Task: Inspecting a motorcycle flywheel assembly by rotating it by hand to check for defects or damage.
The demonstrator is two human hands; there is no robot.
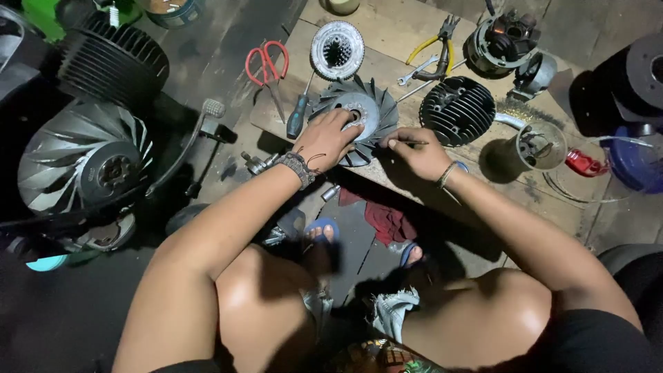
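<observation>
The person's left hand (330, 138) is lying with fingers spread flat on a finned metal fan wheel (359, 114) sitting on the wooden board (387, 41). Their right hand (416, 152) is pinching a thin dark tool (414, 142), pointing it at the wheel's rim. Nearby, a clear cup (542, 145) is holding small metal parts.

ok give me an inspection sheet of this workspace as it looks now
surface: worn wooden board on a dark floor
job's things: finned metal fan wheel under the left hand; thin dark tool in the right hand
clutter: red-handled scissors, screwdriver, yellow-handled pliers, round sprocket disc, finned cylinder head, clear cup
grippers: left flat on the wheel's hub; right pinching the tool beside the wheel's rim
cables: nothing seen
surroundings: large fan housing and ribbed black cylinder at left
</observation>
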